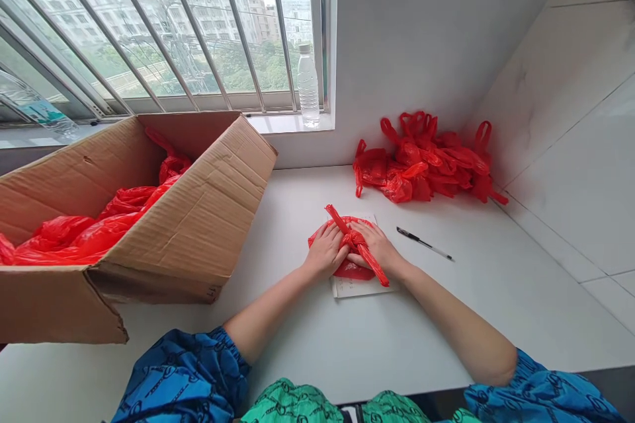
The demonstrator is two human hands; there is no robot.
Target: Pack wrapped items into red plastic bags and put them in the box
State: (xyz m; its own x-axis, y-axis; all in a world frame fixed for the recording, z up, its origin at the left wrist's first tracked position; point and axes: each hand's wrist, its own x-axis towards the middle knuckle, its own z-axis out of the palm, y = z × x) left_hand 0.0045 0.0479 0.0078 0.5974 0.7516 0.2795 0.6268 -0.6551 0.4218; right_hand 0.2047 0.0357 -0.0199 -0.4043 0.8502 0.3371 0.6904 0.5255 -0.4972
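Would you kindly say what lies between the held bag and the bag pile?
Head view: only bare table separates held bag from bag pile; pen lies aside.

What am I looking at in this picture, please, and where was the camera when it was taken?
There is no machine here. A person works with two bare hands, and the single picture comes from a camera worn on that person's head, looking forward and down. That is why both arms, in blue sleeves, reach in from the bottom edge. The left hand and the right hand meet on a small red plastic bag, with the fingers closed at its knotted strip. The bag lies on a sheet of paper on the white table. To its right lies a pen, and behind it, against the wall, is a pile of similar red bags. On the left stands an open cardboard box with more red plastic inside. A water bottle stands on the window sill.
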